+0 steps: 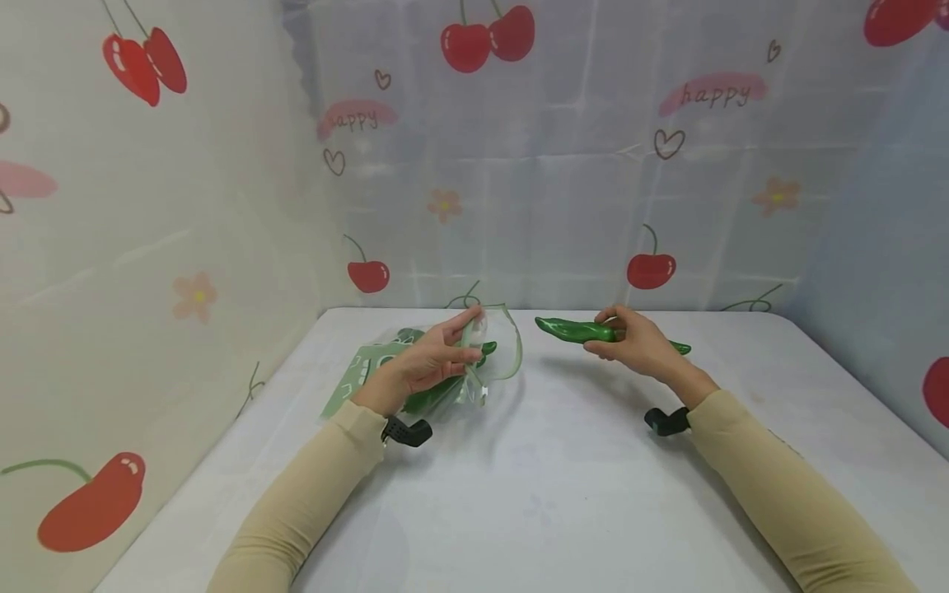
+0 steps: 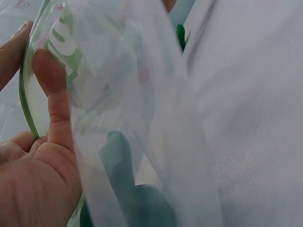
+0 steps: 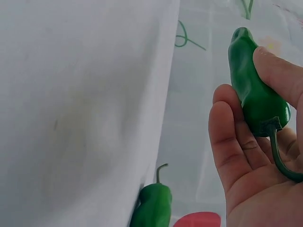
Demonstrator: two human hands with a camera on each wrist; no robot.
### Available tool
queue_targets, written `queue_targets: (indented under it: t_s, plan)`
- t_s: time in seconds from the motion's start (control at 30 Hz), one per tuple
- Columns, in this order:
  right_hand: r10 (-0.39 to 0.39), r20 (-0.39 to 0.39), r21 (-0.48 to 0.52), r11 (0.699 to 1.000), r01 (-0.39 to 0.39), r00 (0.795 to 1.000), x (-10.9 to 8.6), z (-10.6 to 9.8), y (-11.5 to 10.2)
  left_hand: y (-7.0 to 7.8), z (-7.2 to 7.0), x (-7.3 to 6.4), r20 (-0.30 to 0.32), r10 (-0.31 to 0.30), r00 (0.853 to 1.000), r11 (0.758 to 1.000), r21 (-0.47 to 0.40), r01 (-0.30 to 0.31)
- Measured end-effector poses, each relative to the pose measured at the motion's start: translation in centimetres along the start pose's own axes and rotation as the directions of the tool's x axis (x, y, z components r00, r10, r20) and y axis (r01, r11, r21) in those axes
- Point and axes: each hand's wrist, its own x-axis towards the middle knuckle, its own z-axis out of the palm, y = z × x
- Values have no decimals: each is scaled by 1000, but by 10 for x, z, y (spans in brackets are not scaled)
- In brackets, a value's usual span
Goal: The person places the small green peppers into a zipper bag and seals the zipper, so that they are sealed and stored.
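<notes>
My left hand (image 1: pixel 433 356) grips the rim of a clear zip bag (image 2: pixel 156 90) with a green printed panel, its mouth spread toward the right. Green peppers lie inside; one pepper (image 1: pixel 428 400) shows below the hand, and through the plastic in the left wrist view they look blurred. In my right hand (image 1: pixel 639 342) a glossy green pepper (image 3: pixel 244 80) is pinched between thumb and fingers, its tip pointing left toward the bag and its stem toward the palm. Another green pepper (image 3: pixel 152 207) lies on the table beyond the right hand, mostly hidden by it in the head view.
The white table (image 1: pixel 534 494) ends at a back wall hung with a cherry-print sheet (image 1: pixel 549 189). Similar sheets stand at both sides. Each wrist carries a black camera mount (image 1: pixel 666 422).
</notes>
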Motion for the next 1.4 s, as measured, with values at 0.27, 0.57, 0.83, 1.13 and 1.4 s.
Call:
queue_targets:
  t_s: [0.27,0.57,0.83,1.13,1.4]
  plan:
    - [-23,11,45,999,23,1000,-3,0,-13,1,2,1,-3,-6,1000,1000,-9,5]
    - [-88,19,94,992,86,996,-9,0,-28,-2,1,0,1,-1,1000,1000,-14,1]
    - [-158,16,93,983,156,987,-8,7,-42,0,2,-1,-14,-4,1000,1000,-4,4]
    - [-202,51,114,974,196,978,-4,15,-53,0,0,0,-1,4,1000,1000,-14,-4]
    - [-244,66,101,966,237,967,0,22,-59,1,0,0,5,7,1000,1000,-28,-7]
